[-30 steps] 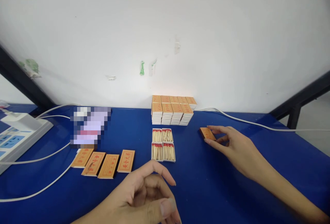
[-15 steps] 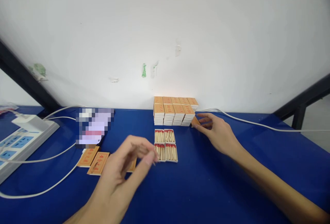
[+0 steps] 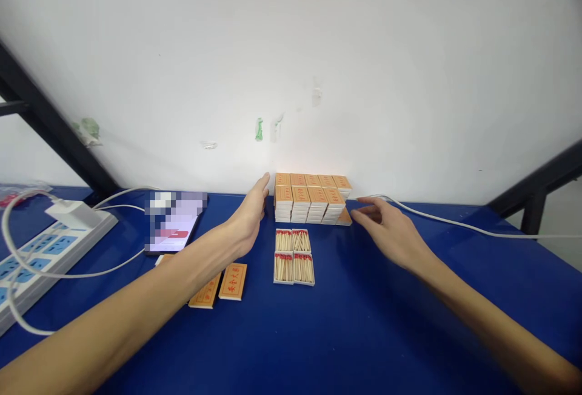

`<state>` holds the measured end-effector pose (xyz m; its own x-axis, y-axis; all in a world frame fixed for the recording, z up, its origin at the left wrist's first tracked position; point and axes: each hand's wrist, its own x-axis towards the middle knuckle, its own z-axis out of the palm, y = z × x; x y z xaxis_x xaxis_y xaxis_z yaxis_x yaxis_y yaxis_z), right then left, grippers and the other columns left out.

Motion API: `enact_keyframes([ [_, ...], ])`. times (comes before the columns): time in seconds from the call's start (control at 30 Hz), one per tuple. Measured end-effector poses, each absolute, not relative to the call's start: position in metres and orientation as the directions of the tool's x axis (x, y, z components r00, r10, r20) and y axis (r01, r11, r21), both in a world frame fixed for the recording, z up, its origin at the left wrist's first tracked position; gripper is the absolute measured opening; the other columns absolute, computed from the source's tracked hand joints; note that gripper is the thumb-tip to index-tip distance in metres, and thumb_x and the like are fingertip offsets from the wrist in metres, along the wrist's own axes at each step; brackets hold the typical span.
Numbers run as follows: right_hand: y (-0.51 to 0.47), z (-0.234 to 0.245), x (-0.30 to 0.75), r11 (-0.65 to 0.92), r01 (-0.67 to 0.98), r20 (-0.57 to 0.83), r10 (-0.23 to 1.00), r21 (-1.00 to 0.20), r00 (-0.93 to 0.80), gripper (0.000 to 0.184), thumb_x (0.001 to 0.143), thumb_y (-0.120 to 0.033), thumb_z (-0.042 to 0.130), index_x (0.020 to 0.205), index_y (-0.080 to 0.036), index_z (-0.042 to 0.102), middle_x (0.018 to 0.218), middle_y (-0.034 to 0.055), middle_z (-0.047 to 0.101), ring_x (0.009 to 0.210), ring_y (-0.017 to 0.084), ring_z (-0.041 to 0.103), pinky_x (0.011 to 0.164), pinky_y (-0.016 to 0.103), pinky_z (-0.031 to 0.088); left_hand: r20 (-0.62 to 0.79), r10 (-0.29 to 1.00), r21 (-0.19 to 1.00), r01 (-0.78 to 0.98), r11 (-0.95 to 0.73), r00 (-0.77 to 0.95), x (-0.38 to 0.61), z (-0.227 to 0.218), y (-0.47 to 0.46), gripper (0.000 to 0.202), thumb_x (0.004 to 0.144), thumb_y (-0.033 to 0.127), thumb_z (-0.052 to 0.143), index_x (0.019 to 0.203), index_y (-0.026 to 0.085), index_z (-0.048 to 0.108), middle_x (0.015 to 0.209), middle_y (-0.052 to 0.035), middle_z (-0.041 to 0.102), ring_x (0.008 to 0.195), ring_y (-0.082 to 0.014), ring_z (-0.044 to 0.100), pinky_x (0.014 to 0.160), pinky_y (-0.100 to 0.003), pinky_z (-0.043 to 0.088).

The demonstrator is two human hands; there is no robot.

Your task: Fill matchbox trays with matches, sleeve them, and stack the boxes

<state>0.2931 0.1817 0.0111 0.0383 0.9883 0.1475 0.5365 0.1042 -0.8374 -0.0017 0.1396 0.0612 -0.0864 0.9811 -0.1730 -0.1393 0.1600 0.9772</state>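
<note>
Small orange-topped matchboxes stand in a stacked block (image 3: 309, 198) against the wall. My left hand (image 3: 248, 222) is upright at the block's left side, fingers stretched out and holding nothing; whether it touches the boxes I cannot tell. At the block's right front corner, an orange matchbox piece (image 3: 344, 218) lies low on the table. My right hand (image 3: 386, 228) is beside it, fingers apart and slightly bent, fingertips close to its right edge. In front of the block, several open matchbox trays (image 3: 293, 268) full of red-tipped matches sit together in two rows.
Loose orange matchbox pieces (image 3: 233, 281) lie left of the trays, partly behind my left forearm. A phone (image 3: 177, 225) and a white power strip (image 3: 54, 249) with cables are on the left. Another white cable (image 3: 436, 221) runs along the right. The table (image 3: 318, 340) is blue.
My left hand has moved from beside the match trays, forward to the block's left side, and its fingers have straightened. The orange piece by my right hand now lies flatter against the block's corner.
</note>
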Motion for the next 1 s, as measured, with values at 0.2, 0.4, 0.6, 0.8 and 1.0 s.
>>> enact_keyframes([
  [0.2, 0.194, 0.005, 0.27, 0.075, 0.194, 0.081, 0.996, -0.978, 0.026, 0.063, 0.108, -0.067, 0.048, 0.152, -0.027, 0.069, 0.164, 0.0129, 0.069, 0.153, 0.035, 0.065, 0.131, 0.056, 0.048, -0.211, 0.977, 0.947, -0.24, 0.212, 0.031, 0.015, 0.064, 0.15, 0.043, 0.111, 0.045, 0.074, 0.146, 0.021, 0.07, 0.151, -0.0132, 0.07, 0.128, -0.0318, 0.074, 0.108, -0.056, 0.063],
  [0.4, 0.19, 0.007, 0.242, 0.103, -0.07, 0.108, 0.992, -0.992, -0.072, 0.06, 0.11, -0.07, 0.041, 0.139, -0.031, 0.077, 0.154, 0.0052, 0.078, 0.158, 0.028, 0.06, 0.136, 0.052, 0.043, -0.213, 0.974, 0.939, -0.259, 0.227, 0.082, 0.02, 0.065, 0.152, 0.044, 0.111, 0.048, 0.073, 0.147, 0.022, 0.07, 0.154, -0.0133, 0.069, 0.133, -0.0336, 0.072, 0.112, -0.058, 0.06],
  [0.6, 0.193, 0.004, 0.236, 0.125, -0.169, 0.139, 0.987, -0.978, -0.075, 0.053, 0.108, -0.071, 0.052, 0.126, -0.032, 0.082, 0.153, 0.0014, 0.078, 0.161, 0.029, 0.056, 0.138, 0.052, 0.04, -0.189, 0.977, 0.957, -0.206, 0.206, 0.1, 0.023, 0.056, 0.155, 0.042, 0.111, 0.044, 0.074, 0.147, 0.023, 0.07, 0.158, -0.0135, 0.067, 0.136, -0.0337, 0.07, 0.115, -0.059, 0.059],
  [0.8, 0.193, 0.002, 0.233, 0.14, -0.188, 0.152, 0.987, -0.972, -0.052, 0.05, 0.105, -0.072, 0.058, 0.12, -0.032, 0.082, 0.147, 0.0016, 0.081, 0.161, 0.029, 0.056, 0.139, 0.053, 0.039, -0.167, 0.981, 0.974, -0.14, 0.179, 0.095, 0.027, 0.051, 0.158, 0.042, 0.11, 0.042, 0.075, 0.147, 0.022, 0.07, 0.155, -0.0131, 0.068, 0.132, -0.0333, 0.072, 0.111, -0.057, 0.062],
  [1.0, 0.196, 0.001, 0.232, 0.122, -0.149, 0.123, 0.992, -0.981, 0.001, 0.053, 0.106, -0.071, 0.051, 0.122, -0.03, 0.081, 0.15, 0.005, 0.08, 0.158, 0.03, 0.059, 0.136, 0.055, 0.043, -0.107, 0.994, 0.994, -0.028, 0.107, 0.002, 0.022, 0.051, 0.159, 0.04, 0.111, 0.042, 0.075, 0.145, 0.022, 0.07, 0.151, -0.0128, 0.07, 0.128, -0.0314, 0.074, 0.108, -0.055, 0.064],
])
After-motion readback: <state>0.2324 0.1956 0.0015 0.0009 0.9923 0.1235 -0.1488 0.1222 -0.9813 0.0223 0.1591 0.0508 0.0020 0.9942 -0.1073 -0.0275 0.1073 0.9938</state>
